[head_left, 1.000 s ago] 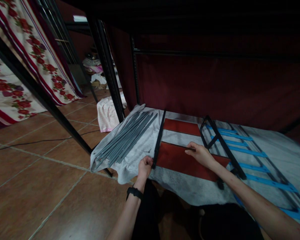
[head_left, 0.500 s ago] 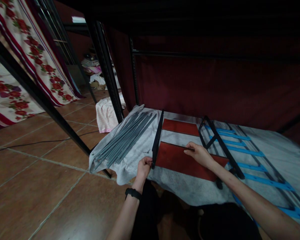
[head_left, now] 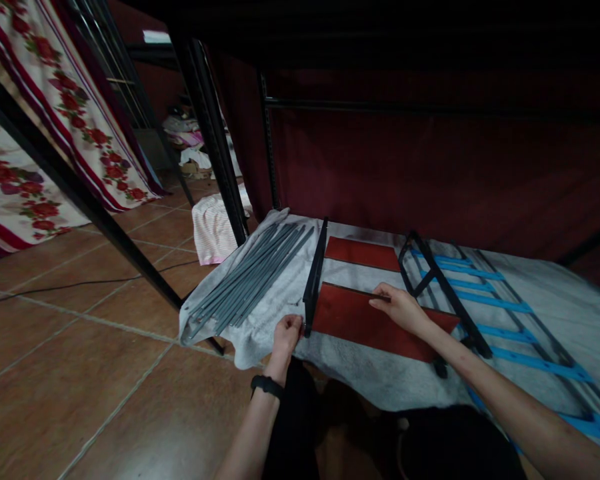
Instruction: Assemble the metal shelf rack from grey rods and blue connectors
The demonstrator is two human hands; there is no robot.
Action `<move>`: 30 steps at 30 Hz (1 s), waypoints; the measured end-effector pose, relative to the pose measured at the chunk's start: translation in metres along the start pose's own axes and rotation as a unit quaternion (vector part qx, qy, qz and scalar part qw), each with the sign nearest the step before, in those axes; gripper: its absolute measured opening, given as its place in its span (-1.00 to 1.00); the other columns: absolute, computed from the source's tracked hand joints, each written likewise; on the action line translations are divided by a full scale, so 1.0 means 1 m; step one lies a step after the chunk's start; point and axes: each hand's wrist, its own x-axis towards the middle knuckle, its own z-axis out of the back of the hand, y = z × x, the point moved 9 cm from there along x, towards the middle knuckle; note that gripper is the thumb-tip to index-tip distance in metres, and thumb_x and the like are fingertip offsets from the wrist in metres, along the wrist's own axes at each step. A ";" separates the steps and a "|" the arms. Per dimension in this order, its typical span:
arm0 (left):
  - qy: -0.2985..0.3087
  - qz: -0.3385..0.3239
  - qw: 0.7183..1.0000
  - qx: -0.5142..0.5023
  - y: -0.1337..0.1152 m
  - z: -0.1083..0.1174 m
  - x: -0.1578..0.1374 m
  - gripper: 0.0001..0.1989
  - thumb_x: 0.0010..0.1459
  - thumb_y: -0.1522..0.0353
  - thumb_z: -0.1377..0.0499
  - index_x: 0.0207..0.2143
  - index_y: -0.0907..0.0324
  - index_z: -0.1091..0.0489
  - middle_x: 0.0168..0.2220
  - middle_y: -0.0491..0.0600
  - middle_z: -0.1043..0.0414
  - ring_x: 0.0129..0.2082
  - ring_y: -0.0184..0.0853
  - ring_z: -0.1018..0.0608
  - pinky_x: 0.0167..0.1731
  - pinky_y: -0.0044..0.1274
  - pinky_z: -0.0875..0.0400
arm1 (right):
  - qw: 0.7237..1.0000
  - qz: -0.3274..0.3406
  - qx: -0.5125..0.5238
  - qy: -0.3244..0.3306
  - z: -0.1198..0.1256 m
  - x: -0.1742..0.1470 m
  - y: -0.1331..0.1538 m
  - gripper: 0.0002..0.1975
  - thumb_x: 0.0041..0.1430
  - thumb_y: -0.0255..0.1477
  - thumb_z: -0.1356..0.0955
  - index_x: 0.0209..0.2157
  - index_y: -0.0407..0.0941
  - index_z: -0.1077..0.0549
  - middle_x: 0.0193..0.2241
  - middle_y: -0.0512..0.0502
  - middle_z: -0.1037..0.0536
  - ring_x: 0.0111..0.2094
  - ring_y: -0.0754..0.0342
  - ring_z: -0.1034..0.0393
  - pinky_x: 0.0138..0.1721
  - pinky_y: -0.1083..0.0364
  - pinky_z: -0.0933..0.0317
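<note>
My left hand (head_left: pixel 286 332) is closed in a pinch at the near end of an upright black metal side frame (head_left: pixel 315 277). Whatever lies between its fingertips is too small to make out. My right hand (head_left: pixel 399 308) grips the far edge of a reddish-brown board (head_left: pixel 347 317), its fingers bent over that edge. This board spans from the left side frame toward a second black frame (head_left: pixel 443 290) with a diagonal brace. Behind it, another reddish-brown board (head_left: pixel 363 253) lies between the same two frames.
Grey rods (head_left: pixel 253 277) lie in a loose pile on the grey blanket (head_left: pixel 300 267). Blue slats on dark rails (head_left: pixel 510 305) rest at the right. A black bed post (head_left: pixel 213 140) rises at the left, and a dark upper deck hangs overhead. A cable (head_left: pixel 75 287) crosses the tiled floor.
My left fingertips have shifted very slightly at the frame's near end. The right hand keeps its hold on the board, and the view has barely moved.
</note>
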 end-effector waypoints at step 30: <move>0.048 0.013 0.999 0.004 -0.005 -0.010 0.000 -0.90 -0.24 0.54 -0.07 -0.65 0.19 -0.27 -0.74 -0.21 -0.22 -0.72 -0.51 -0.26 -0.64 -0.65 -0.12 | 1.000 -0.001 -0.017 0.022 -0.004 0.000 0.002 -0.83 0.15 -0.22 -0.28 -0.34 -0.02 -0.36 -0.44 0.04 -0.52 -0.37 0.05 -0.40 -0.33 0.11 -0.12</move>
